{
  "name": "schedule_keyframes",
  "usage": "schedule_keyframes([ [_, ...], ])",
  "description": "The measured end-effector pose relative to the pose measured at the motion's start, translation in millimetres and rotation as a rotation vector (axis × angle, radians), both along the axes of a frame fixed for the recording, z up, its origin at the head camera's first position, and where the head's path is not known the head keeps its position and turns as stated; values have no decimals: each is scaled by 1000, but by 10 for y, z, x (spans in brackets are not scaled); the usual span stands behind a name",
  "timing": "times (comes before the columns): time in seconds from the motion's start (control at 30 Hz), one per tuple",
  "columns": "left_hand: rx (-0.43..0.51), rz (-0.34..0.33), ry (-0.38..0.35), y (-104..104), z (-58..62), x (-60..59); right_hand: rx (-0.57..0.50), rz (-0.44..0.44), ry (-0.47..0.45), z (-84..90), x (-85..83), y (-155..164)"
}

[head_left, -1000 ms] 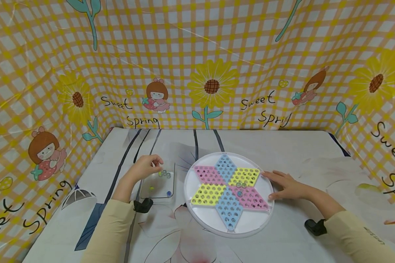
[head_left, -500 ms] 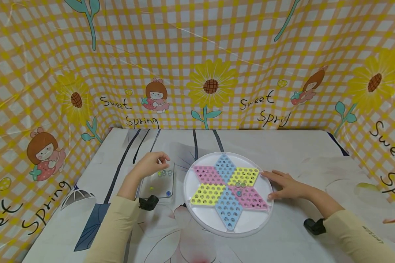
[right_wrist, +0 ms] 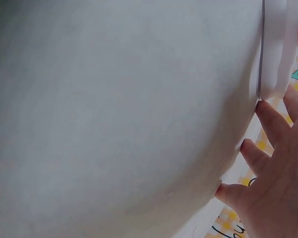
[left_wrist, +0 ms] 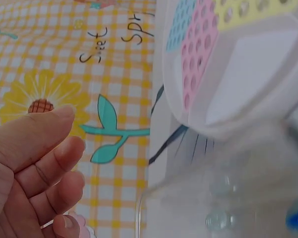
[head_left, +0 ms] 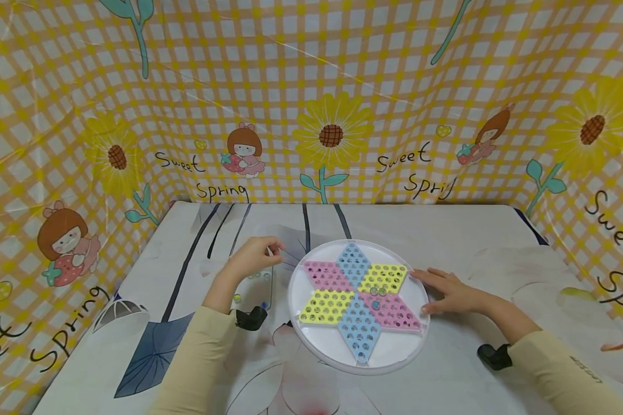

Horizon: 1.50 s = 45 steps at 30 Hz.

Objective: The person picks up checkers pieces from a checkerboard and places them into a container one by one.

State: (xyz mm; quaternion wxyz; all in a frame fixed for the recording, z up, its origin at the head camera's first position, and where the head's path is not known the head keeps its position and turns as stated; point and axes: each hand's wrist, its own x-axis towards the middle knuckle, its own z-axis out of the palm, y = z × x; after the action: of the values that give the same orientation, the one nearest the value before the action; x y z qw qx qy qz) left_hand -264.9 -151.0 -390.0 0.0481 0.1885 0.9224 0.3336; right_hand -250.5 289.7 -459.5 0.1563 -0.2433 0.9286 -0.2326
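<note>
In the head view, a round white Chinese checkers board (head_left: 316,346) with a pink, yellow and blue star lies on the table. A few glass marbles (head_left: 376,305) sit near its middle. My left hand (head_left: 251,255) is raised over the far end of a clear plastic box (left_wrist: 248,171), left of the board. Its fingers are curled toward the thumb (left_wrist: 35,136); whether a marble is between the fingertips, I cannot tell. My right hand (head_left: 449,291) has its fingers spread, with thumb and fingertips at the board's right rim (right_wrist: 278,49).
Inside the box lie several marbles, among them a blue marble (head_left: 264,305) and a yellow-green marble (head_left: 237,298). A checked curtain (head_left: 291,69) with sunflowers rises behind the table and along both sides. A pale floral cloth (head_left: 498,242) covers the tabletop.
My left hand has moved right and slightly away from me, from over the marbles in the box toward the board. The right hand stays at the rim.
</note>
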Motion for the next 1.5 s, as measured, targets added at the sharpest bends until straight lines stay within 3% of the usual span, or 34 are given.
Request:
schedule_keyframes([
  [0.23,19,-33,-3,239,4,8,6,1,8,-13,-9,2],
  [0.63,-7,-174,-4,606,-65,17,-21,6,-3,-30,-6,16],
  [1.13,14,-340,-105,1069,-171,79,-28,-8,-31,-17,-3,8],
  [1.5,-71,-377,-102,1375,-282,124,-34,-12,-51,4,1,-2],
])
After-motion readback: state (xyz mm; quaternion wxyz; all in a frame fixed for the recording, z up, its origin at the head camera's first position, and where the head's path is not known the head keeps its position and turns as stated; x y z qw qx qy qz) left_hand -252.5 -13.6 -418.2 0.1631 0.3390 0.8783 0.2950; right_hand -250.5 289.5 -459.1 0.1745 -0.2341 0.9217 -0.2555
